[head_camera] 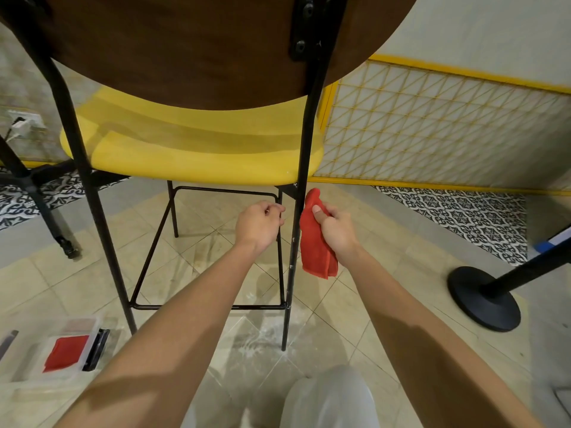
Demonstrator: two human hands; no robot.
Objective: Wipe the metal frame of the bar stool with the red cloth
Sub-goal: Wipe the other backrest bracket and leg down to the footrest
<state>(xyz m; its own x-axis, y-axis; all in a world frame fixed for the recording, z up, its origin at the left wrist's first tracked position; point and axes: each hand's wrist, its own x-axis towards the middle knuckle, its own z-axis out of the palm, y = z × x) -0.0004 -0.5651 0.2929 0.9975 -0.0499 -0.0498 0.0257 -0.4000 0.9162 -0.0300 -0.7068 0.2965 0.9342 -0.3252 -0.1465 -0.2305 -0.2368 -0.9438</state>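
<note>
Black metal tube frame of the bar stool (290,273): its rear leg runs down between the two hands, under the yellow moulded seat (191,149) and brown wooden backrest (185,41) above them. Red cloth (315,242) hangs bunched in the right hand (336,227), thumb on top, just right of that leg, touching or nearly so. Left hand (258,225) has its fingers curled on the thin black footrest rod (281,273) just left of the leg, apparently steadying the stool. Step looks like wiping the rear leg, upper part. Next move calls for wrapping the cloth round the tube and sliding down toward the floor. Clear plastic tray with a spare red cloth (66,352) lies on the floor, well left of the left forearm.
</note>
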